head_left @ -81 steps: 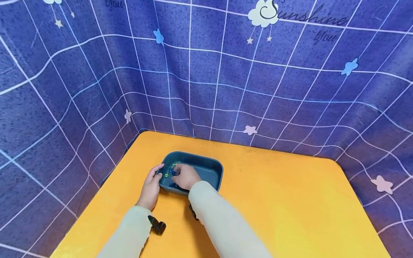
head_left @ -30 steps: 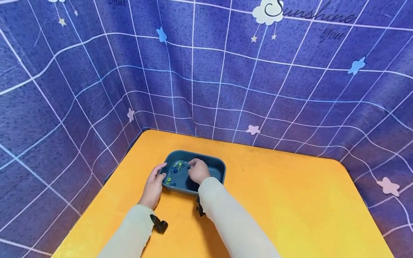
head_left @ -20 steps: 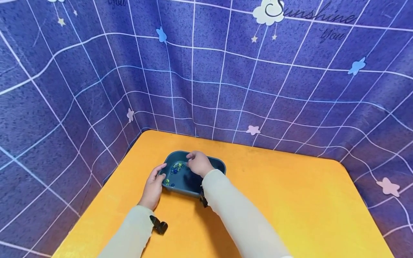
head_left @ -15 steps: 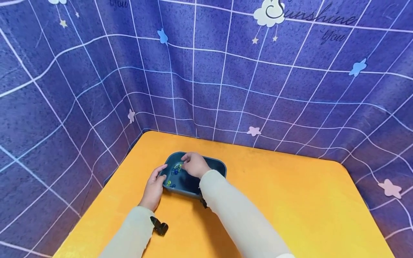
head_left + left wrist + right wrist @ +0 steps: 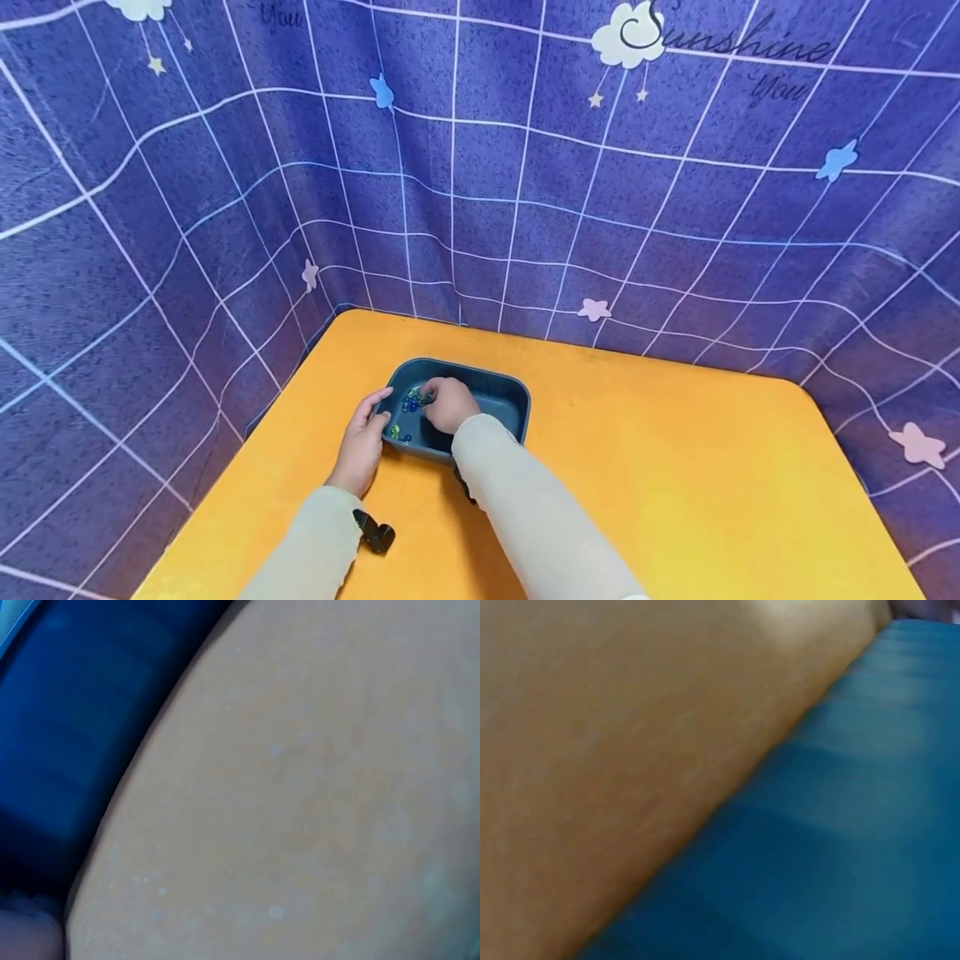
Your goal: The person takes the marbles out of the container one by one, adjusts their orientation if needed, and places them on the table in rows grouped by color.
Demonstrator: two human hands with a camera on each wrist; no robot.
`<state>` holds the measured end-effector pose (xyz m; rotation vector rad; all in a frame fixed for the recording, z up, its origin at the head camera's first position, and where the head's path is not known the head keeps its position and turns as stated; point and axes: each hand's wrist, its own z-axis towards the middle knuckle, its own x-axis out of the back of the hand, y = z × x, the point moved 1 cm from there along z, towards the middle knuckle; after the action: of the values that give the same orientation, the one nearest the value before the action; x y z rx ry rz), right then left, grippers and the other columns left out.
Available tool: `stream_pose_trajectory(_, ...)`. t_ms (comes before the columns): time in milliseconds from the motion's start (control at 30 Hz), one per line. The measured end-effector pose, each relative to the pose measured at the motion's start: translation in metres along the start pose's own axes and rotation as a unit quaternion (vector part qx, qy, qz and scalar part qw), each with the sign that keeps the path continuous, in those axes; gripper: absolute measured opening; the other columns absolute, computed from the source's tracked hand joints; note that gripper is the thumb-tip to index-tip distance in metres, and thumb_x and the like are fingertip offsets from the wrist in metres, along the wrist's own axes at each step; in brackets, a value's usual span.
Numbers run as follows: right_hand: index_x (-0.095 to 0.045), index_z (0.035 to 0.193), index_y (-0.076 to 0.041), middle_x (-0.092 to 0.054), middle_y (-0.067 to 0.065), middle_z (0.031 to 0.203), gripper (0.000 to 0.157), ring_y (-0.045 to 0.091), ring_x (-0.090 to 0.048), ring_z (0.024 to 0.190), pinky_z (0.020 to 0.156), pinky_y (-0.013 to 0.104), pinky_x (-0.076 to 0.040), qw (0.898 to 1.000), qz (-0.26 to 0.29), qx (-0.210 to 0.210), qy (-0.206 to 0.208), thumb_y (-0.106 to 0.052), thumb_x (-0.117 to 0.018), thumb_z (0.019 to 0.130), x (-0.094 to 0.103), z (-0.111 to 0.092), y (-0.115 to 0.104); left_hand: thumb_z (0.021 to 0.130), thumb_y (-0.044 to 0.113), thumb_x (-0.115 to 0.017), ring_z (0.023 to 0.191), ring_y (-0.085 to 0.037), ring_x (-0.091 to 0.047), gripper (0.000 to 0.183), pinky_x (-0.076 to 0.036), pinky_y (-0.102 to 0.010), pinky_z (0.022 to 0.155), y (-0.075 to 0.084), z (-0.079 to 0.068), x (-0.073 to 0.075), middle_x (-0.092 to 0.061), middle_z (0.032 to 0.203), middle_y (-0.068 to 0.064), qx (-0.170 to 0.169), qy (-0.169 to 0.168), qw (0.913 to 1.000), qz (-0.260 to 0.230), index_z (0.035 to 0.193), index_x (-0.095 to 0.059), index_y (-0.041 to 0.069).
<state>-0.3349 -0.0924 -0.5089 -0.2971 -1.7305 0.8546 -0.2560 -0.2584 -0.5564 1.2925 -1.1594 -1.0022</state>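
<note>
A dark teal tray (image 5: pixel 491 385) with rounded corners sits on the table, and glass marbles lie in its left part. My left hand (image 5: pixel 360 446) holds the tray's left end, with the thumb at the near rim and the fingers on the outer side. Inside the tray, my right hand (image 5: pixel 450 406) is lowered with curled fingers, fingertips right at a cluster of blue and green marbles (image 5: pixel 411 404); I cannot tell whether it pinches one. A yellow-green marble (image 5: pixel 395 432) and a blue marble (image 5: pixel 407 438) lie near the front left corner. Both wrist views show mostly the tray's wall (image 5: pixel 840 847).
The yellow-orange table (image 5: pixel 675 467) extends widely to the right of the tray. A blue curtain (image 5: pixel 510 200) with a grid and stars hangs behind the table and along its sides. A black wrist device (image 5: pixel 375 533) sits on the left sleeve.
My right hand moved right from the marbles, lifted, then came back left and down to the cluster. My left hand stays at the tray's end. The view shifted slightly.
</note>
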Motion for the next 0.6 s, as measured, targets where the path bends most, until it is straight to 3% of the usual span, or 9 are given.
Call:
stream_pose_trajectory(133,-0.076,0.119,-0.016,-0.069,0.003,0.107,0.026,0.017,-0.062,0.092,0.09,0.038,-0.056,0.999,-0.036,0.016,-0.009,-0.012,-0.076,0.094,-0.005,0.002,0.002,0.112,0.02,-0.04,0.156,-0.022,-0.009,0.043,-0.013,-0.048,0.125,-0.001,0.0,0.001,-0.016,0.171,-0.004,-0.007,0.0,1.0,0.001,0.155,-0.045,0.023)
stream_pose_trajectory(333,-0.076,0.12,-0.02,-0.066,0.0,0.113,0.025,0.015,-0.06,0.101,0.101,0.035,-0.052,0.991,-0.131,0.031,-0.013,-0.017,-0.073,0.095,-0.011,0.004,0.001,0.112,0.02,-0.041,0.156,-0.023,-0.01,0.043,-0.012,-0.051,0.125,-0.002,-0.002,0.002,-0.018,0.17,-0.002,0.0,0.004,0.9998,0.022,0.154,-0.046,0.026)
stream_pose_trajectory(600,-0.073,0.127,-0.019,-0.065,0.001,0.117,0.031,0.015,-0.06,0.101,0.104,0.037,-0.05,0.992,-0.128,0.016,-0.003,-0.018,-0.072,0.096,-0.013,0.009,0.006,0.111,0.017,-0.041,0.156,-0.023,-0.014,0.042,-0.014,-0.05,0.125,0.0,-0.002,0.0,-0.02,0.169,-0.002,-0.001,0.005,0.9999,0.013,0.152,-0.048,0.025)
